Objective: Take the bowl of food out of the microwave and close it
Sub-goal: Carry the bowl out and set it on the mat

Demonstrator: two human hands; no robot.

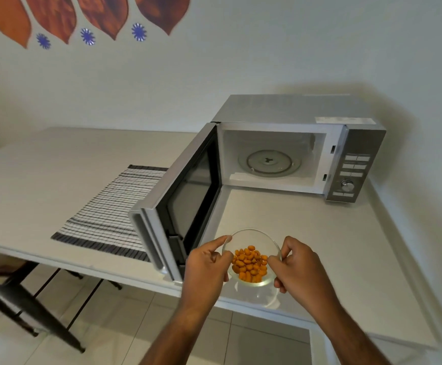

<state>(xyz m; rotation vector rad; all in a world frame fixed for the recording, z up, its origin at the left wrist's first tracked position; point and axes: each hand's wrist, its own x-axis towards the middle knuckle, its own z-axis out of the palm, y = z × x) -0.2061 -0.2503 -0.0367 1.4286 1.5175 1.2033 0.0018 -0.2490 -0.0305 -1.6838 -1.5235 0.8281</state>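
Note:
A clear glass bowl point(251, 237) with orange nuts point(250, 263) inside is held over the near part of the white table, in front of the microwave. My left hand point(205, 267) grips its left rim and my right hand point(297, 267) grips its right rim. The silver microwave point(288, 109) stands at the back right with its door point(177, 206) swung wide open to the left. Its cavity shows only the bare glass turntable point(270, 163).
A striped black-and-white placemat point(109, 212) lies left of the open door. The white table point(43, 167) reaches from the left wall to the right edge. A dark chair point(6, 285) stands under the table's left side. Tiled floor lies below.

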